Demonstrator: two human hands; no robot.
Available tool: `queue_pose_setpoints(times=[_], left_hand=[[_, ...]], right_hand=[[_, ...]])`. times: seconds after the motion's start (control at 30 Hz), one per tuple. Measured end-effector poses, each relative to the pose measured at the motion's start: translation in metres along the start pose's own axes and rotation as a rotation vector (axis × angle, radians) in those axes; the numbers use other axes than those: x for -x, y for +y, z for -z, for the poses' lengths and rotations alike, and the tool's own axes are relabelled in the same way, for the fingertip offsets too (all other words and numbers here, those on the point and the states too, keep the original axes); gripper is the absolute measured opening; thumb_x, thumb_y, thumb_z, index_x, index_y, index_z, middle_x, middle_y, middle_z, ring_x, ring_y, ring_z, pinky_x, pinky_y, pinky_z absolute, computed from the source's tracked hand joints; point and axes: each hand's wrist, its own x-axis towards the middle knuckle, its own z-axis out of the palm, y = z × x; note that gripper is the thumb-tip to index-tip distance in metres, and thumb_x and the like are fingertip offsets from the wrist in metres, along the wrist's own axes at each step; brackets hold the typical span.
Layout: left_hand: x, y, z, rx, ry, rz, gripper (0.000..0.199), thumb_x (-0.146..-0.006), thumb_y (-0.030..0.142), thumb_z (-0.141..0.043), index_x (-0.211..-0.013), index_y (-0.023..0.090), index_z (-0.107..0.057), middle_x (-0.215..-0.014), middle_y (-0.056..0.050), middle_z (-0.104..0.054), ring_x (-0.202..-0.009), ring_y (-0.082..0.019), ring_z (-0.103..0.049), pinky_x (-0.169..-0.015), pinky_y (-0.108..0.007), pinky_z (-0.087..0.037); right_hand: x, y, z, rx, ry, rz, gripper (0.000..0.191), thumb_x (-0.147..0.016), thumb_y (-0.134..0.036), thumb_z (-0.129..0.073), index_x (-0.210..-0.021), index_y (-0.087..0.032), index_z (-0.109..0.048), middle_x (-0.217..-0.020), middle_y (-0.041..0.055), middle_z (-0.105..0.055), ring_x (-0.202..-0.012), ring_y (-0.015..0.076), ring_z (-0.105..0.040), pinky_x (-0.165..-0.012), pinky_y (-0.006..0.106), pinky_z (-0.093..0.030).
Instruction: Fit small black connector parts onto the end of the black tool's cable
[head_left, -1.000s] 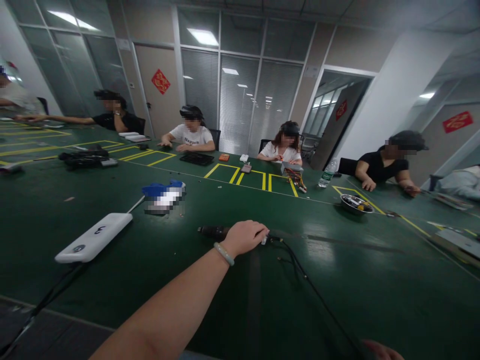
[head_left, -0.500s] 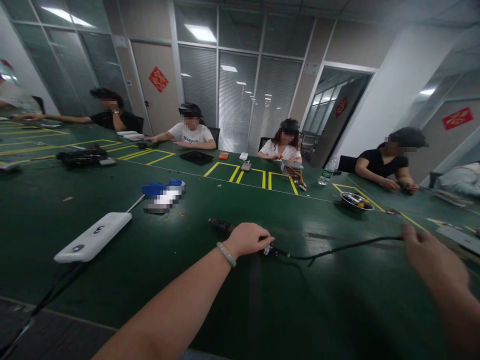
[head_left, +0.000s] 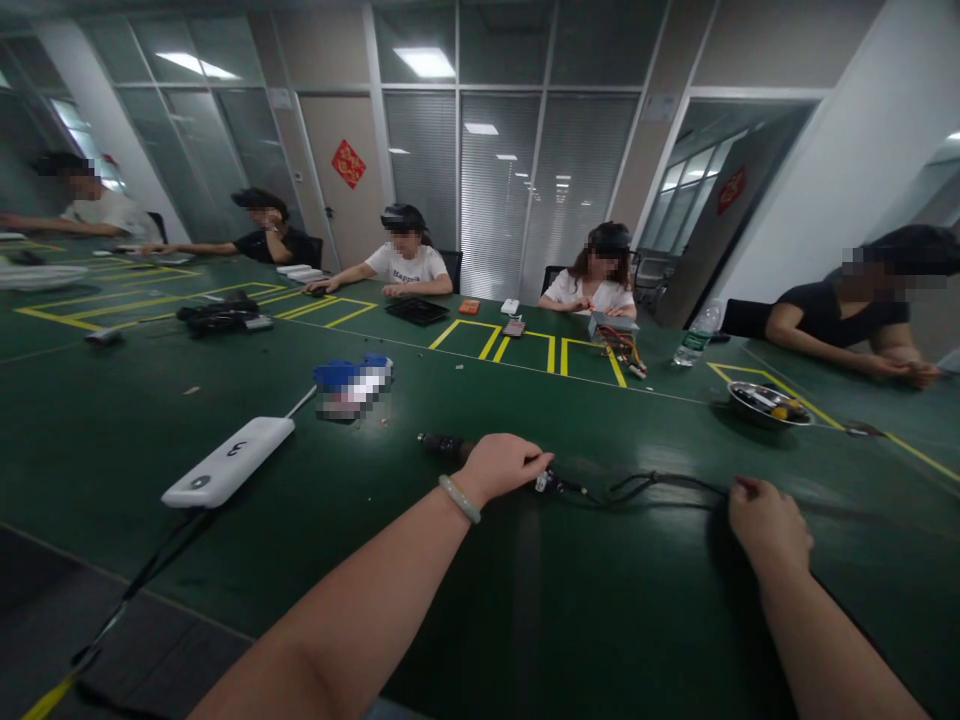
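Compared with half a second earlier, the right hand (head_left: 772,525) has come inward and down toward the counter (head_left: 600,620), and the cable (head_left: 675,480), then drawn out in a long, nearly single line, now sags in a slack loop. One second earlier, that hand showed only at the lower edge. The left hand (head_left: 504,465) has kept its place on the dark cylinder (head_left: 442,445), which lies on the counter in front of the wearer.

The cylinder is slender and matt, with a narrow tip at its left end; a small pale connector (head_left: 544,482) shows just beyond the left fingertips, leading into the thin, black, flexible cable. The counter is smooth, dark green and faintly glossy. Left of the cylinder lies a rounded white plastic case (head_left: 229,462); to the right, farther back, stands a shiny metal bowl (head_left: 757,419) of small parts.

Hands: well apart from each other. The left is closed over the cylinder, palm down; the right has its fingers curled on the cable.
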Motion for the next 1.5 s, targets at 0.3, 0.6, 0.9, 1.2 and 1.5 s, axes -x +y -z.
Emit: queue_pose_setpoints(times=[0.3, 0.6, 0.9, 1.2, 1.5], left_hand=[[-0.002, 0.008, -0.009, -0.024, 0.100, 0.024, 0.043, -0.098, 0.047, -0.034, -0.096, 0.022, -0.068, -0.091, -0.001, -0.068, -0.084, -0.015, -0.060, -0.074, -0.027, -0.043], [0.001, 0.024, -0.019, -0.122, 0.033, -0.220, 0.043, -0.090, 0.054, -0.049, -0.120, 0.025, -0.059, -0.116, -0.005, -0.063, -0.106, -0.021, -0.056, -0.089, -0.034, -0.042], [0.001, 0.028, -0.017, -0.167, -0.033, -0.210, 0.030, -0.092, 0.037, -0.051, -0.119, 0.025, -0.058, -0.113, -0.003, -0.062, -0.103, -0.019, -0.056, -0.088, -0.032, -0.043], [0.003, 0.035, -0.009, -0.132, -0.078, -0.110, 0.023, -0.086, 0.040, -0.058, -0.103, 0.024, -0.059, -0.096, -0.001, -0.063, -0.090, -0.018, -0.059, -0.076, -0.031, -0.045], [-0.001, 0.032, -0.010, -0.156, -0.072, -0.134, 0.020, -0.086, 0.040, -0.058, -0.097, 0.024, -0.059, -0.094, -0.001, -0.063, -0.087, -0.018, -0.059, -0.075, -0.030, -0.045]], right_hand=[[0.068, -0.087, 0.030, -0.240, -0.269, 0.934, 0.040, -0.094, -0.049, -0.042, -0.125, -0.030, -0.058, -0.136, 0.0040, -0.047, -0.125, 0.0276, -0.041, -0.104, 0.046, -0.034], [0.084, -0.098, 0.018, -0.052, -0.658, 0.984, 0.050, -0.096, -0.051, -0.043, -0.144, -0.044, -0.031, -0.151, -0.0081, -0.023, -0.141, 0.0288, -0.003, -0.110, 0.062, -0.011], [0.084, -0.108, 0.032, -0.164, -0.564, 0.948, 0.032, -0.093, -0.033, -0.053, -0.124, -0.028, -0.062, -0.124, 0.0020, -0.059, -0.118, 0.0235, -0.048, -0.105, 0.040, -0.031], [0.096, -0.113, 0.037, -0.135, -0.531, 0.673, 0.026, -0.093, -0.039, -0.055, -0.107, -0.019, -0.065, -0.108, 0.0073, -0.058, -0.093, 0.0203, -0.058, -0.079, 0.030, -0.043], [0.092, -0.112, 0.040, -0.095, -0.565, 0.659, 0.014, -0.091, -0.023, -0.053, -0.095, -0.020, -0.067, -0.102, 0.0058, -0.061, -0.090, 0.0197, -0.058, -0.078, 0.029, -0.042]])
